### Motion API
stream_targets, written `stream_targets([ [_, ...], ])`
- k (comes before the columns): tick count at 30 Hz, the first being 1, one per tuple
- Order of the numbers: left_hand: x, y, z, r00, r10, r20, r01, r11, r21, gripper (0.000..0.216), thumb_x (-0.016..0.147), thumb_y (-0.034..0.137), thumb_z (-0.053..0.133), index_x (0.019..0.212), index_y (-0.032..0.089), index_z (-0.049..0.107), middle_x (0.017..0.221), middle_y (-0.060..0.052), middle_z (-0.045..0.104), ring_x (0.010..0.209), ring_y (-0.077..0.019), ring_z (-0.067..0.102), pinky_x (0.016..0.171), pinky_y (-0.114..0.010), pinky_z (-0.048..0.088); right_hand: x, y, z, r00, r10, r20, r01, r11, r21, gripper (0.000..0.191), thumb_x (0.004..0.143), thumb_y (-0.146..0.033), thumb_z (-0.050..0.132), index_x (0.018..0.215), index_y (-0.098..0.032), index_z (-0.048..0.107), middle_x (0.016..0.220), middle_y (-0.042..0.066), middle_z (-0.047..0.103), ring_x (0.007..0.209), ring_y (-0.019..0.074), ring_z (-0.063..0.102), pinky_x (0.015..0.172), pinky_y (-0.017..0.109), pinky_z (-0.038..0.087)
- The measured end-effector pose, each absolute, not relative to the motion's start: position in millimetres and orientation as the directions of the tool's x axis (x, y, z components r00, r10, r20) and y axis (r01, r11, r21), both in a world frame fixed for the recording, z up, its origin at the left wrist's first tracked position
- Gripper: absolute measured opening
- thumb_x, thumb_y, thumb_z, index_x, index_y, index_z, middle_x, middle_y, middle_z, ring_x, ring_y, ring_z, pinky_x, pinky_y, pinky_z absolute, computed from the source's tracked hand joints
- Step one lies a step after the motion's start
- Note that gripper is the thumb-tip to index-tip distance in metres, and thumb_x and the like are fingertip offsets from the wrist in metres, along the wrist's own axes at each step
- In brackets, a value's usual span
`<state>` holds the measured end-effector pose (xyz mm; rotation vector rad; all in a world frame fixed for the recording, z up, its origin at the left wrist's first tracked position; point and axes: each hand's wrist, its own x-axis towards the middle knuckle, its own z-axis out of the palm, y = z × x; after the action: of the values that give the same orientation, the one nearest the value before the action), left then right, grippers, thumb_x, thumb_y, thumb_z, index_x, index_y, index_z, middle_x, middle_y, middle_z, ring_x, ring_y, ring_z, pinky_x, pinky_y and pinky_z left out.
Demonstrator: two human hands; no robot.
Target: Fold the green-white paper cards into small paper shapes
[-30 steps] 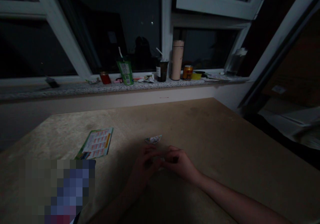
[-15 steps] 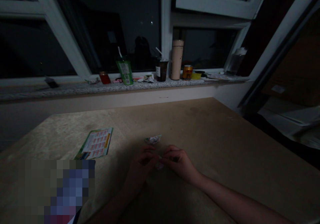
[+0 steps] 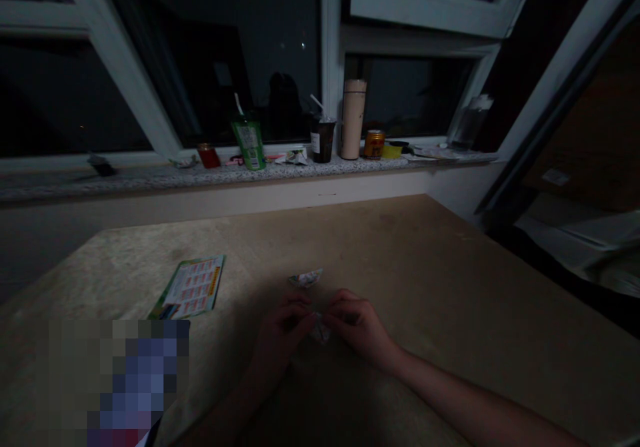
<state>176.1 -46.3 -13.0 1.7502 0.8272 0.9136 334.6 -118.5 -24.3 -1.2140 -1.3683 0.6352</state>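
Observation:
Between the fingertips of both hands is a small piece of folded, printed paper (image 3: 321, 332), its lower part showing beneath the thumbs. My left hand (image 3: 286, 326) pinches its left side, and my right hand (image 3: 357, 324) pinches its right side. The fingers hide the upper part of the paper, and the light is dim. Just beyond my hands, a second folded printed paper (image 3: 306, 278) lies on the table, wide at the top and narrowing below, apart from the fingers.
On the brown table (image 3: 400, 254), a printed sheet (image 3: 193, 287) lies to the left. A blurred, pixelated patch covers the near left. Along the windowsill (image 3: 280, 172) stand a green cup (image 3: 249, 142), a dark drink cup (image 3: 323, 142), a beige flask (image 3: 354, 120) and a gold can (image 3: 375, 144).
The folded paper between my fingers shows a little more below the thumbs. Both hands have drawn slightly apart. The second folded paper stays in place.

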Motion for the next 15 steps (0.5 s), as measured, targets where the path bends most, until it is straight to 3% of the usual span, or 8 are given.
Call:
stream_targets([
  [15, 176.5, -48.3, -8.4, 0.508, 0.844, 0.172, 0.103, -0.258, 0.961, 0.015, 0.069, 0.032, 0.063, 0.06, 0.02, 0.066, 0.092, -0.006, 0.065, 0.085, -0.0237, 0.062, 0.078, -0.033, 0.049, 334.5, -119.3, -22.9, 0.218, 0.894, 0.391, 0.272, 0.329, -0.904, 0.017, 0.08, -0.022, 0.063, 0.064, -0.016, 0.065, 0.073, 0.003, 0.055, 0.068, 0.0147, 0.053, 0.06, 0.026, 0.041],
])
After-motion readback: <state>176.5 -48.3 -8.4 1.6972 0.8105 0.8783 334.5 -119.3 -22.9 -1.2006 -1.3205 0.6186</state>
